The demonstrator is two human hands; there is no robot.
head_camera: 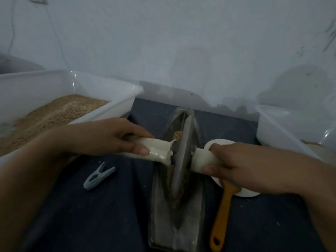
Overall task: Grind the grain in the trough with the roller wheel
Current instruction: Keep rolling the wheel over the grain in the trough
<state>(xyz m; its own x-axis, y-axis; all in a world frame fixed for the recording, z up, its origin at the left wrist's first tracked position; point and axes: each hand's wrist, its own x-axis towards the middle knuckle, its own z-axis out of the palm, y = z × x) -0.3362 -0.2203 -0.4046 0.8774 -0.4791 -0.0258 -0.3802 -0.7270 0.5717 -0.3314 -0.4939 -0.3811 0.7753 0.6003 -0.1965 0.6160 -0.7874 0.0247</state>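
Note:
A long grey metal trough (160, 231) lies on the dark tabletop, running away from me. A thin grey roller wheel (180, 160) stands upright in its groove, with brown grain (177, 136) clinging beside it and more along the groove (175, 197). A white-wrapped axle sticks out both sides of the wheel. My left hand (109, 137) grips the left handle (156, 151). My right hand (234, 164) grips the right handle (201, 159).
A large white tub (116, 88) of brown grain stands at the left. Another white tub (272, 124) stands at the right. A grey clothes peg (99, 176) lies left of the trough. An orange-handled brush (221, 217) lies on a white plate (249, 193) at the right. A pale wall is close behind.

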